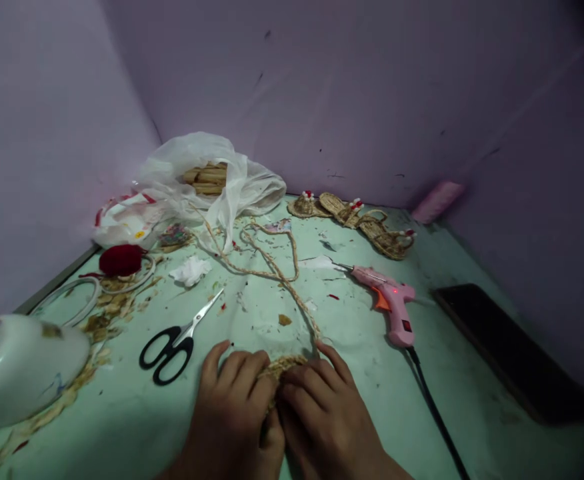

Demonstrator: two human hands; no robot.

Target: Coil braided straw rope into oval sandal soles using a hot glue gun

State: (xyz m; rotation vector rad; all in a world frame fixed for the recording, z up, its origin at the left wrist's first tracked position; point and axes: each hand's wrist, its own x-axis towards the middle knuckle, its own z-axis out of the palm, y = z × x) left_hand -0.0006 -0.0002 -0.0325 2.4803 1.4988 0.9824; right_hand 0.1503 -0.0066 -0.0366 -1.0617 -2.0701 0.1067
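Observation:
My left hand [239, 407] and my right hand [325, 407] are close together at the bottom middle, fingers closed on a small coiled piece of braided straw [285, 364]. Most of that piece is hidden under my fingers. From it a long straw braid [285, 280] runs past my right hand's fingertips and loops away over the table. Left of my hands lie black-handled scissors [179, 343] with the blades partly apart. To the right a pink glue gun [389, 297] rests on its side, its small red light lit.
A plastic bag [252, 187] holding dry straw stands at the back left. Finished straw slippers [342, 210] with red and white beads lie by the wall. A dark phone [507, 353] lies right, a white bowl [27, 367] left. Red yarn [122, 260] and straw scraps lie near the left edge.

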